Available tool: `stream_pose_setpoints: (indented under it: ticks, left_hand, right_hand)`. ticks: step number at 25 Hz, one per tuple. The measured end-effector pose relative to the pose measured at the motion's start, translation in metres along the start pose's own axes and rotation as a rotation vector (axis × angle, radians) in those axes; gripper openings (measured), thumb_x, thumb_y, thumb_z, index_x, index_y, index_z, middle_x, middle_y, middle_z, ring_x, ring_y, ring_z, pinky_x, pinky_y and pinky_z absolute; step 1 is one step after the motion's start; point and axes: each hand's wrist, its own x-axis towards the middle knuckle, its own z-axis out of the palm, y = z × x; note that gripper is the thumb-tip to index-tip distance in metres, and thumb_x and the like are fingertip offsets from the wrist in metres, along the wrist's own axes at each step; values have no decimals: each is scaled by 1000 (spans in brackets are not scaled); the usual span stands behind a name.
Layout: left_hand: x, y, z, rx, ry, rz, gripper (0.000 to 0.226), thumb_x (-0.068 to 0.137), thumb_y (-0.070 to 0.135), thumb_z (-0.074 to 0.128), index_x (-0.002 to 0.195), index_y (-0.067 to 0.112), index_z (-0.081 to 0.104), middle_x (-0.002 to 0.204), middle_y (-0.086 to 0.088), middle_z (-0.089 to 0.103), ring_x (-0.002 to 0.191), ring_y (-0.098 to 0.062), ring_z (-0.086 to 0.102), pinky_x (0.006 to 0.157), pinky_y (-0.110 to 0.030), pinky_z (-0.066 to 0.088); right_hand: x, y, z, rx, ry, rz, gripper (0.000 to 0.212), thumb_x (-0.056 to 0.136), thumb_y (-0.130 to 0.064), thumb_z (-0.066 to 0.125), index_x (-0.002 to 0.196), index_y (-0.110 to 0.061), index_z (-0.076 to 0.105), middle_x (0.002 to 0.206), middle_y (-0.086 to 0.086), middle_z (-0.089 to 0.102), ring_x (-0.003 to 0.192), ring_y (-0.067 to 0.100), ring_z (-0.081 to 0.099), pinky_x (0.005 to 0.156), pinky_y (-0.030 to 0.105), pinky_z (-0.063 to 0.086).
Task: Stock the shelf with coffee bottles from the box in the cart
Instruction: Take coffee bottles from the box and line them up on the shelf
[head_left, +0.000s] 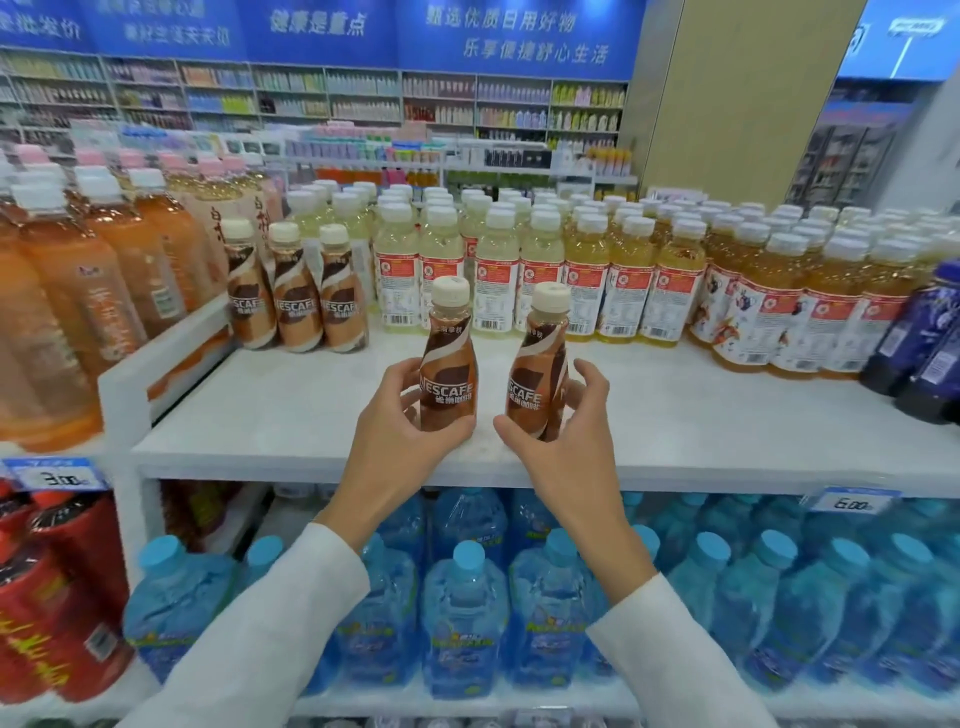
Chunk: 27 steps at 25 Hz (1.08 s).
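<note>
Two brown coffee bottles with cream caps stand upright over the front of the white shelf (291, 410). My left hand (400, 431) grips the left coffee bottle (448, 358) around its lower body. My right hand (561, 436) curls around the right coffee bottle (537, 364), which tilts slightly. Three more coffee bottles (298, 296) stand in a row at the back left of the same shelf. The cart and the box are out of view.
Pale yellow drink bottles (498, 265) and amber tea bottles (779, 291) fill the back of the shelf. Orange drinks (78, 291) stand left, behind a white divider (156, 358). Dark blue bottles (924, 338) stand at the far right. Blue water jugs (467, 618) sit below.
</note>
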Motion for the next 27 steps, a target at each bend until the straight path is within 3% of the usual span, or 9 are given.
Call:
stream_pose_setpoints:
  ticks: [3,7,12,16,20,22,24,27]
  left_hand:
    - [1,-2,-6,-25,-22,-20,78,78,22,86,145,27,47,137,7,61,122,-12,61,104,-32,51]
    - [-1,4,-1,9,9,-18,70,69,29,93,126,32,52,111,26,60,98,8,62,78,-6,50]
    - [1,7,3,49,51,-27,68,70,33,92,125,29,53,113,18,59,88,13,57,67,-1,45]
    - [-3,6,6,83,78,-14,70,69,37,92,127,28,53,115,16,60,87,11,57,66,0,45]
    - [-6,7,6,102,104,-9,68,72,39,90,130,28,57,109,20,59,88,14,55,66,0,43]
    - [-9,9,6,113,139,3,64,72,40,89,128,29,60,106,22,61,90,13,57,69,0,42]
    - [-10,9,7,111,149,-7,64,71,40,90,127,31,60,105,22,61,89,10,59,70,-1,44]
    - [-3,9,6,113,174,-56,66,68,40,92,123,29,56,107,17,63,93,-1,63,79,-10,48]
  right_hand:
    - [-5,-3,-1,-113,62,25,85,77,-49,83,142,-29,33,133,-11,45,116,5,52,97,23,47]
    - [0,-4,1,-173,89,2,69,77,-44,84,130,-27,43,121,-9,49,105,6,54,94,25,49]
    - [12,-6,-7,-7,-174,53,59,85,-15,77,135,-29,49,117,-18,60,107,2,59,104,30,49]
    - [10,-4,-9,18,-203,31,60,85,-23,80,134,-35,47,121,-22,58,116,3,58,102,25,48]
    - [1,-5,-5,30,-37,10,55,78,-28,86,120,-39,52,105,-30,60,95,-11,64,80,9,52]
    - [-2,-7,-2,46,-39,4,50,80,-24,85,113,-45,53,99,-33,61,89,-17,63,75,4,50]
    - [-3,-7,3,32,-62,2,46,83,-25,82,114,-46,55,101,-32,63,92,-16,63,76,4,49]
    - [4,-12,10,-44,-80,-3,50,85,-30,80,130,-34,59,111,-20,66,100,-2,64,86,16,49]
